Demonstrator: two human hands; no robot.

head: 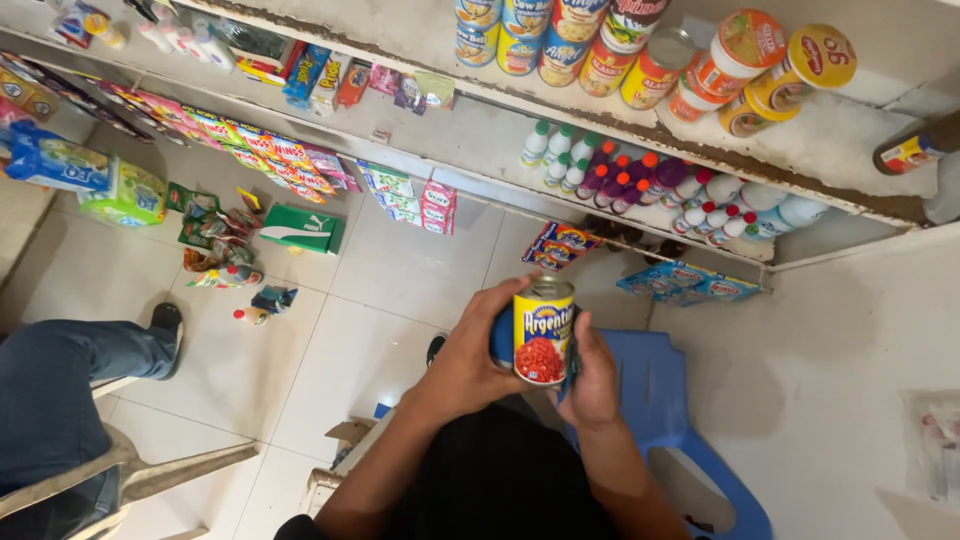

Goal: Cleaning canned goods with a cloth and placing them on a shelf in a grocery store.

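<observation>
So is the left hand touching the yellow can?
Touching: the head view shows the left hand wrapped around the yellow can, its fingers pressed on the can's side.

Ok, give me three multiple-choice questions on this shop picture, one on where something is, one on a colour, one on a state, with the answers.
1. Where is the blue plastic chair?
A. Up on the shelf
B. On the floor, to the person's right
C. On the person's lap

2. What colour is the label of the held can?
A. Mostly yellow
B. Mostly green
C. Mostly white

3. How is the can held?
A. Lying on the floor
B. Left hand only
C. Between the left hand and right hand

Answers: B, it stands below the right forearm; A, yellow around a red picture; C, a hand grips each side.
</observation>
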